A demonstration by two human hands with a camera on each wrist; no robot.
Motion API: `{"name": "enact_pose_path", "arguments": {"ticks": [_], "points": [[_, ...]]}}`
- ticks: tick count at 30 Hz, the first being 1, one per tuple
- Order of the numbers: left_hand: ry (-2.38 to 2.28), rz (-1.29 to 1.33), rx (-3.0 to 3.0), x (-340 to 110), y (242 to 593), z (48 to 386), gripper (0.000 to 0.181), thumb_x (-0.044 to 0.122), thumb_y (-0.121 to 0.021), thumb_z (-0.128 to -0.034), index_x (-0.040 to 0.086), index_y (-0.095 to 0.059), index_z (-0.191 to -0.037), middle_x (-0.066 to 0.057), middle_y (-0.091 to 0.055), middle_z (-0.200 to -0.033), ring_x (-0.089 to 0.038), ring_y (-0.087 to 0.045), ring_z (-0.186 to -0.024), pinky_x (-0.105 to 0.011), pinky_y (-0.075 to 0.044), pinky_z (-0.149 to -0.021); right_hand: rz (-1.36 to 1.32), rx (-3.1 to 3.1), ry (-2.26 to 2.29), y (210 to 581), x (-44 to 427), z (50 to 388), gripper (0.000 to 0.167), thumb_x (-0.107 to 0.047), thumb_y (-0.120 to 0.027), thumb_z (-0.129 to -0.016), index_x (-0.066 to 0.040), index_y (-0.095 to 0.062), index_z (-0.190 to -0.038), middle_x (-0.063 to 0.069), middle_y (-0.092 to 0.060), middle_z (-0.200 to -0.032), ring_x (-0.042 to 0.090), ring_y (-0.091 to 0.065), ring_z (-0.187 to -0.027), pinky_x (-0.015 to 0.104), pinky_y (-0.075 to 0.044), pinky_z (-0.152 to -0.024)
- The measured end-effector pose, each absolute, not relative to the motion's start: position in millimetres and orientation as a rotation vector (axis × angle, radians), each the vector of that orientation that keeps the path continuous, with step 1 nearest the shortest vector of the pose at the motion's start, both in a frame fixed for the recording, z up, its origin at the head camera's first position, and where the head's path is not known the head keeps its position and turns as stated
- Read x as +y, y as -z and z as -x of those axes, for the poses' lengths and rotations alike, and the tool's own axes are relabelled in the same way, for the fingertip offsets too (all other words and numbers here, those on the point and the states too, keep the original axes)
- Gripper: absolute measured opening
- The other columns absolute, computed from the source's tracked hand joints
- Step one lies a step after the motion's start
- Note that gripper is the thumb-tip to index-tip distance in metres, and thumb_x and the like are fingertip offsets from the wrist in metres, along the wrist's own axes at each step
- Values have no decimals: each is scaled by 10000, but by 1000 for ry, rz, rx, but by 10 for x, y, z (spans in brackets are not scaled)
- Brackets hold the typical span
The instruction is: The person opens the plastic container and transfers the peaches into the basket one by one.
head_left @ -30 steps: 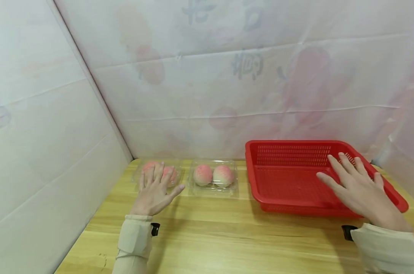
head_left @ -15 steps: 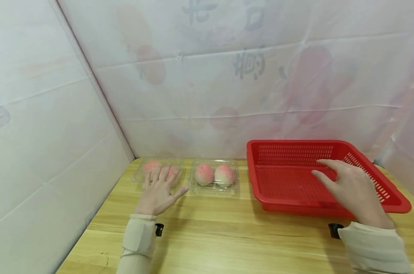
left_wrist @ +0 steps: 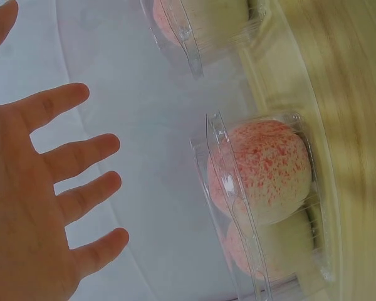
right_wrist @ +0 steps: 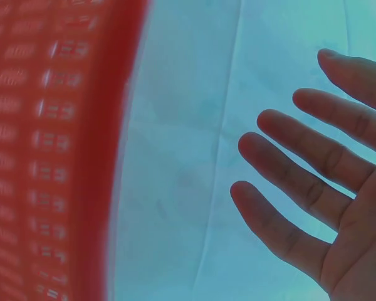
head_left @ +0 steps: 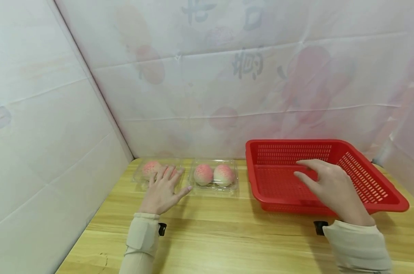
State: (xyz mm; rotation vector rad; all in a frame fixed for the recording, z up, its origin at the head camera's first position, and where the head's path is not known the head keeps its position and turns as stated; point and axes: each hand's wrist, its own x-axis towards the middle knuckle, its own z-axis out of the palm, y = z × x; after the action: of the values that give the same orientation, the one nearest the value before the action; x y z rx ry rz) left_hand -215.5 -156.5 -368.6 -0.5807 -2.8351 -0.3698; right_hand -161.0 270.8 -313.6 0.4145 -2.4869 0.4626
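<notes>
Looks barely begun: holds left hand spread wide near left pack, right hand loosely curved at basket; grips nothing; leaves left pack and right pack unlifted on table.

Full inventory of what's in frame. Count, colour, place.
Table: 1, yellowish wood grain, lower part of head view
Red basket: 1, red, right side of the table
Clear plastic boxes: 2, transparent, side by side at the table's back left
Peach-like items: 4, pink and cream, two per box
Walls of sheeting: count unclear, whitish with faint pink prints and grey characters, behind and beside the table
Wrist pieces: 2, black, one at each wrist
Sleeves: 2, cream, on both forearms
Left hand: 1, bare, near the left box, apart from it
Right hand: 1, bare, by the basket, holding nothing
</notes>
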Motion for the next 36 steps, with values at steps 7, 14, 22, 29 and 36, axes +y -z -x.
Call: {"name": "enact_pose_path", "arguments": {"ticks": [7, 14, 22, 29, 36], "points": [[361, 581, -2824, -1558, 3720, 2162, 708, 577, -536, -981, 91, -507, -1496, -214, -440, -1530, -432, -294, -1457, -702, -225, -1134, -446, -2476, -507, 3104, 2604, 1649, 371, -97, -810, -850, 22, -701, -1184, 252, -709, -1112, 360, -677, -847, 597, -559, -752], [377, 608, -2820, -1509, 3785, 2173, 706, 577, -542, -974, 92, -520, -1487, -175, -450, -1532, -417, -320, -1445, -667, -221, -1156, -523, -2503, -508, 3138, 2466, 1718, 353, -111, -814, -849, 15, -716, -1164, 235, -712, -1114, 431, -669, -1008, 634, -541, -827], [352, 651, -2828, -1483, 3790, 2181, 706, 578, -524, -981, 83, -520, -1485, -184, -431, -1550, -422, -332, -1444, -644, -177, -1182, -553, -2536, -581, 3130, 2378, 1737, 344, -110, -799, -871, 9, -714, -1182, 219, -714, -1134, 426, -663, -1037, 629, -531, -867], [348, 661, -2830, -1525, 3828, 2187, 695, 570, -545, -973, 106, -519, -1491, -170, -417, -1562, -421, -335, -1441, -668, -193, -1166, -624, -2553, -620, 3085, 2292, 1747, 345, -100, -792, -880, -3, -711, -1201, 187, -716, -1156, 403, -667, -1052, 612, -540, -878], [346, 670, -2857, -1529, 3849, 2189, 686, 556, -547, -985, 94, -513, -1492, -192, -416, -1557, -435, -352, -1429, -691, -208, -1150, -647, -2556, -627, 3085, 2211, 1773, 324, -97, -779, -890, -2, -714, -1194, 178, -716, -1153, 391, -669, -1054, 600, -543, -881]]}}
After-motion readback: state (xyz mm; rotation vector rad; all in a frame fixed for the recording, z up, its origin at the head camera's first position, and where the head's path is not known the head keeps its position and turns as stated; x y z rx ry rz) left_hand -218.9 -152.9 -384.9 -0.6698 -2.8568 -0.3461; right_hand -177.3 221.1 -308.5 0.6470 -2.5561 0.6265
